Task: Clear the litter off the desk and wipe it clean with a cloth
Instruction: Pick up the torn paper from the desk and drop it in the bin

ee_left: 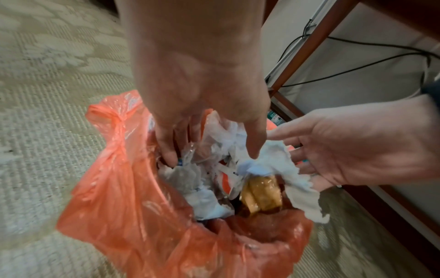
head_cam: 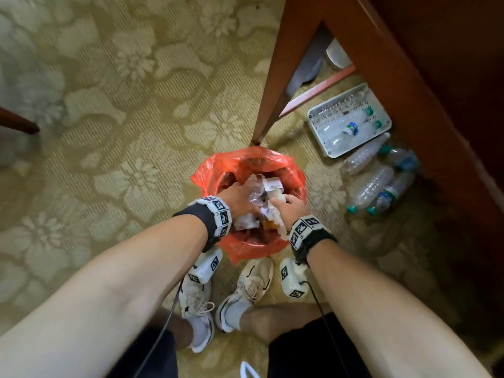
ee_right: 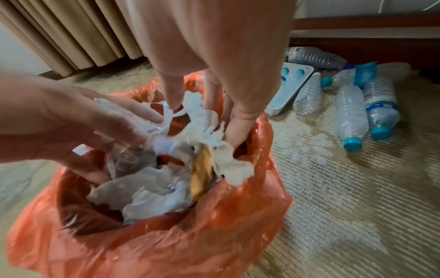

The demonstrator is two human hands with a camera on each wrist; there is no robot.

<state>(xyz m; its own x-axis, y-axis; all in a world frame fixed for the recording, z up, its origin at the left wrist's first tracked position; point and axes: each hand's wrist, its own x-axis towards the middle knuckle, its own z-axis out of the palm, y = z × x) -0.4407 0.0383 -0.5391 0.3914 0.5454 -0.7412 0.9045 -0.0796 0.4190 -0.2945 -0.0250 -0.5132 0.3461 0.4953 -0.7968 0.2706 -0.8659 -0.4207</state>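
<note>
A bin lined with an orange bag [head_cam: 246,248] stands on the carpet by my feet. It is heaped with litter: crumpled white tissues [ee_left: 202,199], clear plastic wrap [ee_right: 128,161] and a yellow-brown packet [ee_left: 262,193]. Both hands reach down into its mouth. My left hand [head_cam: 242,199] has straight fingers pointing down [ee_left: 212,156] onto the plastic wrap and tissues at the bag's left side. On the right side, my right hand [head_cam: 286,204] is spread, fingers down [ee_right: 204,120] against a torn white tissue [ee_right: 233,167] that hangs over the rim. Neither hand curls round anything.
The desk's wooden leg [head_cam: 272,91] stands just behind the bin. A white tray [head_cam: 321,115] with plastic bottles lies under the desk, with several more bottles [head_cam: 373,186] loose on the carpet to the right. Cables [ee_left: 357,65] hang by the wall; beige curtains [ee_right: 59,37] hang at the left.
</note>
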